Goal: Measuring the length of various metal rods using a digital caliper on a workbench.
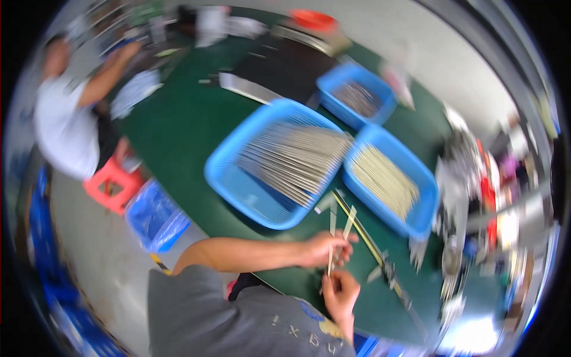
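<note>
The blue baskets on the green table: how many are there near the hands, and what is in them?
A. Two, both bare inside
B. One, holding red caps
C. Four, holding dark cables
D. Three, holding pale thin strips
D: three blue baskets sit on the green table, the large basket, the right basket and the far basket, each holding pale thin strips like those the left hand and right hand hold.

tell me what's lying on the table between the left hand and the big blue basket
In the head view, a few loose pale strips lie on the green table between the left hand and the big blue basket.
</note>
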A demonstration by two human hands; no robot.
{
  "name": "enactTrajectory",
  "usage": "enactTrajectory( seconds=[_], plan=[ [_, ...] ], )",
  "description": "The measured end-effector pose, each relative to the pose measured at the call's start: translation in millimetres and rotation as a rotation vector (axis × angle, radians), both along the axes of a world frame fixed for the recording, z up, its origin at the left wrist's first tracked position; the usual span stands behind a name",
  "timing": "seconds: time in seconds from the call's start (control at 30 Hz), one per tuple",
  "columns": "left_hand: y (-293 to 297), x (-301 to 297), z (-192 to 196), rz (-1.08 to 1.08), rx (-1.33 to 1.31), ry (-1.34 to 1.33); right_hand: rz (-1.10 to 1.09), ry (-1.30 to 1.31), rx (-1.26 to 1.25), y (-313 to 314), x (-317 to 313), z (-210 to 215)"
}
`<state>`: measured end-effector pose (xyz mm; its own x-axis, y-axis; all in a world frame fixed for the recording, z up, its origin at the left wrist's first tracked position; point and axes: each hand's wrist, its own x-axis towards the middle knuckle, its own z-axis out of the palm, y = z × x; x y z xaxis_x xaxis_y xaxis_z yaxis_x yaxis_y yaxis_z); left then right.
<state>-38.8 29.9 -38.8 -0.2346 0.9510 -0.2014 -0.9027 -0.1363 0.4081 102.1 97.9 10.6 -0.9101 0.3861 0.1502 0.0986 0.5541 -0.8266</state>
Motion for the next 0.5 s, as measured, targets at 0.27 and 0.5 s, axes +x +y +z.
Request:
enactTrajectory(
  seconds=[0.27, 0.5],
  plan=[
    [-2.0, -2.4, 2.5, 0.013, 0.028, 0.023, 0.022, 0.096, -0.250, 13.1, 8.7, -11.2],
    [-8.7, -5.8, 18.5, 0.028, 0.188, -0.104, -0.062, 0.160, -0.413, 25.4, 9.1, -26.3]
  ],
)
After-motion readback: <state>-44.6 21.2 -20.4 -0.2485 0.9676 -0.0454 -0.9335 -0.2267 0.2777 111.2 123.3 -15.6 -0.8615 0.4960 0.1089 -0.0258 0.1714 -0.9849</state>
